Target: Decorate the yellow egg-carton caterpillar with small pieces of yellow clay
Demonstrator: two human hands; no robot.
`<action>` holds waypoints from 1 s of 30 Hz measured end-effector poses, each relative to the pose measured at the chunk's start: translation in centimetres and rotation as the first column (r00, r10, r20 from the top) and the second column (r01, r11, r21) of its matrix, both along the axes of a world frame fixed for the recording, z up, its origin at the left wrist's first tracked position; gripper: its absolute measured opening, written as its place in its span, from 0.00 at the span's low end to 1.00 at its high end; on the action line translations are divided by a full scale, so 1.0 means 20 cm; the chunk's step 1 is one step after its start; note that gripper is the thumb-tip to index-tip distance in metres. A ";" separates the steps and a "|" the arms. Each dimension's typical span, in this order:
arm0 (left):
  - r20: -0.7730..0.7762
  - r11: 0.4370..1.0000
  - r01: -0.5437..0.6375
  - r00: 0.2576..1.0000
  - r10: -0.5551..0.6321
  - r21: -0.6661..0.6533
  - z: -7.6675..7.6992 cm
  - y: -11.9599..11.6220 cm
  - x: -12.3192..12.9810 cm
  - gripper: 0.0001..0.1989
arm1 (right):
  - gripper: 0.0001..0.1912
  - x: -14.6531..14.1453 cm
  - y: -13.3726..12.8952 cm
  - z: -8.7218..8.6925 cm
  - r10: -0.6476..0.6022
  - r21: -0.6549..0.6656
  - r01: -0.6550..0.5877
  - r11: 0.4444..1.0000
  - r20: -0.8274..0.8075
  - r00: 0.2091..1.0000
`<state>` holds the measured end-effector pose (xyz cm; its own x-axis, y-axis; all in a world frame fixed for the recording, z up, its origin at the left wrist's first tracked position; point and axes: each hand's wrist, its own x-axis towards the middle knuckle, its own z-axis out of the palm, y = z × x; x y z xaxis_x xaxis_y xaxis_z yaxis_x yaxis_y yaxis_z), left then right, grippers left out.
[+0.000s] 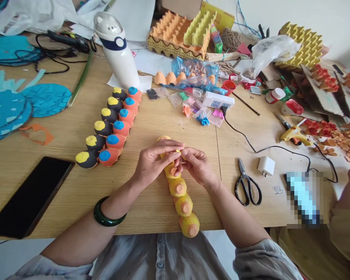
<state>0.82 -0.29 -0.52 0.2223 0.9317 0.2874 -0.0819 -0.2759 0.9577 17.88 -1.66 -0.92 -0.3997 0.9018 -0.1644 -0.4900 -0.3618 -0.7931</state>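
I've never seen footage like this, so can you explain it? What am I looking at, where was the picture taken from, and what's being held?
No machine is involved here. This single picture comes from a camera worn on a person's head, looking forward and down at their own bare hands. The left hand, with a green bangle on its wrist, and the right hand are both holding the far end of a chain of yellow egg-carton cups with orange tips. They are working on a wooden table. Beside the hands lies a row of black and orange cups with yellow and blue tops. Nearby are a black smartphone, black-handled scissors, and a yellow glue gun.
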 end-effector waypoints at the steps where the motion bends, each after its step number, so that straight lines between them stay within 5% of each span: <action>1: -0.004 1.000 0.009 1.000 -0.009 -0.017 0.00 0.00 0.00 0.11 | 0.18 0.00 0.00 0.00 -0.001 -0.005 0.001 1.000 -0.003 1.000; 9: -0.009 0.996 -0.052 0.999 0.053 0.077 -0.01 0.00 0.00 0.07 | 0.19 0.00 -0.01 -0.01 0.006 0.018 -0.006 1.000 0.024 1.000; 15: 0.003 1.000 -0.011 1.000 0.011 -0.020 -0.01 -0.01 0.00 0.12 | 0.20 0.01 -0.01 -0.02 0.000 0.025 -0.001 1.000 0.039 0.999; 22: 0.007 0.995 -0.062 0.998 0.062 0.081 -0.02 0.00 0.01 0.06 | 0.20 0.00 0.00 -0.01 0.017 -0.002 -0.017 1.000 0.017 1.000; 30: 0.086 0.994 -0.096 0.991 0.100 -0.043 -0.02 0.00 0.01 0.02 | 0.17 0.01 0.01 0.00 0.013 -0.016 -0.013 1.000 0.021 1.000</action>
